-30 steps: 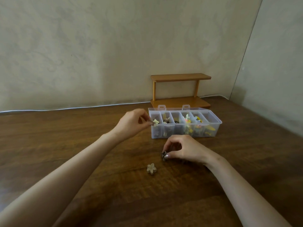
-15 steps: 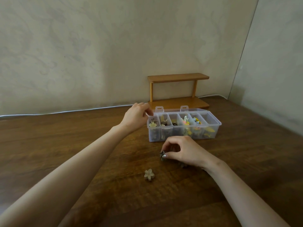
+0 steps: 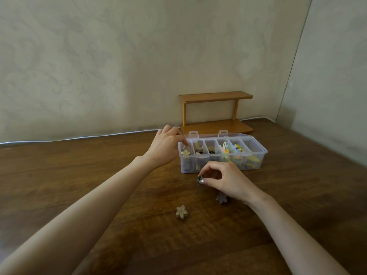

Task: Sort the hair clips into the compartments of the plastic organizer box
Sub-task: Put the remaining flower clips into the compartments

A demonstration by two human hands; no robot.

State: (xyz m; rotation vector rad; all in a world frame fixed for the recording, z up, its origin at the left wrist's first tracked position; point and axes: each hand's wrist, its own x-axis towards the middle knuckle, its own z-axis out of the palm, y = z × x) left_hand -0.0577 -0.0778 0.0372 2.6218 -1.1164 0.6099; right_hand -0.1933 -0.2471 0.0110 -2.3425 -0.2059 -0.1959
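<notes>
One camera is sitting on the person's head, looking forward and down at the desk [image 3: 79, 185], close to both arms, facing the wall.

Dim soft light, faint shadows, wide-angle bending at edges, slight blur.

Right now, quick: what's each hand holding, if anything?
Left hand: fingertips at the leftmost compartment of the organizer box; grip cannot be told.
Right hand: pinches a dark flower hair clip.
</notes>
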